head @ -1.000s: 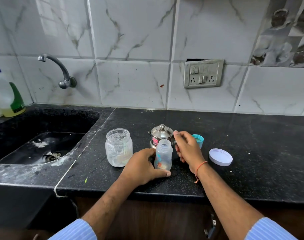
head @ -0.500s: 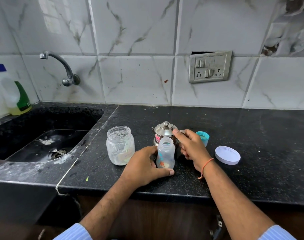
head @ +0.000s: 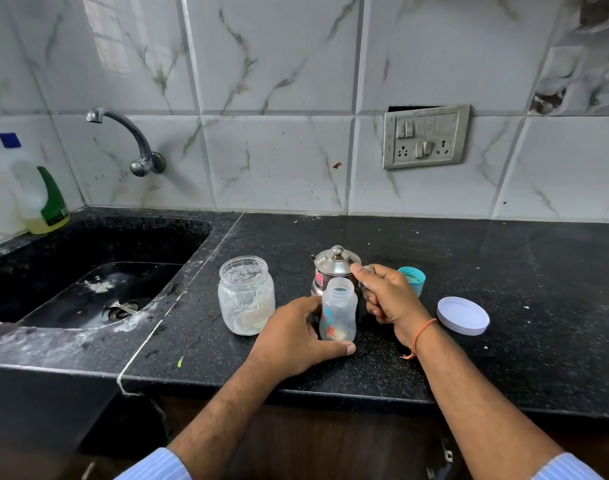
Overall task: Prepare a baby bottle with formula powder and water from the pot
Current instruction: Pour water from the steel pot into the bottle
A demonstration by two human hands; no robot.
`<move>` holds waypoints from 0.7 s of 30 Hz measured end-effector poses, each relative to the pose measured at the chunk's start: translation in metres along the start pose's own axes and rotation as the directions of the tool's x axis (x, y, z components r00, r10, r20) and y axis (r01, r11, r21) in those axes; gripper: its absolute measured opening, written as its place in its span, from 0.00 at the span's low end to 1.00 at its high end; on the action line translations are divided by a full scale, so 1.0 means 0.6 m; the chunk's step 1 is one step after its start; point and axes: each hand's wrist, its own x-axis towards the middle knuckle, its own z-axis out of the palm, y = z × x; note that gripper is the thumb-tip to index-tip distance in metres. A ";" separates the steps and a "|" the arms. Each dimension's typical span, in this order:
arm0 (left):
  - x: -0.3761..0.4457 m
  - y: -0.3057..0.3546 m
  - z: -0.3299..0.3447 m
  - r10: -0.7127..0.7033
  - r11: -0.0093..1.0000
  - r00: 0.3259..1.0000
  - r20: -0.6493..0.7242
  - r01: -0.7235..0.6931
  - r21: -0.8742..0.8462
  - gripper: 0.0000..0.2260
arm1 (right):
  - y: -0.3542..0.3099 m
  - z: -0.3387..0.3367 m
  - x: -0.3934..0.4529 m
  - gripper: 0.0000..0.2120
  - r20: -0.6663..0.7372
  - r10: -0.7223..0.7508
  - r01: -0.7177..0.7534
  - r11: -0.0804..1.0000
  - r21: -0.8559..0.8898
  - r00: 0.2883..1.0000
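Fingers of left hand (head: 292, 336): curled round the lower body of the open baby bottle (head: 337, 315), thumb along its base, bottle upright on the black counter (head: 504, 271). Right hand (head: 386, 296): fingers curled at the handle side of the steel pot (head: 334, 271), just behind the bottle; the handle itself is hidden, so the grip is judged, not seen. Advice for pouring: keep bottle braced, lid on pot secured, spout brought close over the neck, tilt slowly. Formula jar (head: 246, 296), open, stands just left of the left hand.
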 end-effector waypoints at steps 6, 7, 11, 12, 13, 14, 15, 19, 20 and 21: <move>-0.001 0.002 -0.003 0.012 1.000 1.000 0.014 -0.012 0.006 0.27 | 0.003 0.002 -0.007 0.18 -0.040 -0.075 0.073 0.996 -0.046 0.996; -0.001 0.003 -0.003 0.014 1.000 1.000 0.014 -0.014 0.004 0.27 | 0.004 0.002 -0.008 0.18 -0.047 -0.078 0.075 0.996 -0.049 0.996; -0.001 0.003 -0.004 0.021 1.000 1.000 0.007 -0.021 0.013 0.27 | 0.003 0.005 -0.013 0.18 -0.066 -0.097 0.095 0.995 -0.029 0.993; 0.000 0.003 -0.003 0.018 1.000 1.000 0.007 -0.018 0.014 0.27 | 0.001 0.006 -0.016 0.21 -0.068 -0.103 0.103 0.995 -0.012 0.992; 0.000 0.003 -0.003 0.016 1.000 1.000 0.007 -0.016 0.015 0.27 | -0.001 0.008 -0.019 0.26 -0.072 -0.113 0.114 0.993 0.007 0.991; -0.001 0.003 -0.003 0.013 1.000 1.000 0.006 -0.013 0.013 0.27 | -0.004 0.009 -0.023 0.30 -0.077 -0.120 0.121 0.992 0.021 0.990; -0.001 0.003 -0.003 0.011 1.000 1.000 0.004 -0.011 0.009 0.27 | -0.004 0.008 -0.023 0.31 -0.084 -0.122 0.125 0.992 0.033 0.989; -0.002 0.004 -0.005 0.006 1.000 1.000 0.012 -0.006 -0.008 0.27 | -0.005 0.001 -0.022 0.18 -0.127 -0.127 0.132 0.991 0.033 0.984; -0.002 0.004 -0.005 0.004 1.000 1.000 0.012 -0.004 -0.006 0.27 | -0.006 0.000 -0.022 0.17 -0.140 -0.134 0.140 0.989 0.037 0.981; -0.002 0.004 -0.006 0.005 1.000 1.000 0.012 -0.005 -0.003 0.28 | -0.005 0.000 -0.022 0.16 -0.156 -0.137 0.146 0.988 0.045 0.978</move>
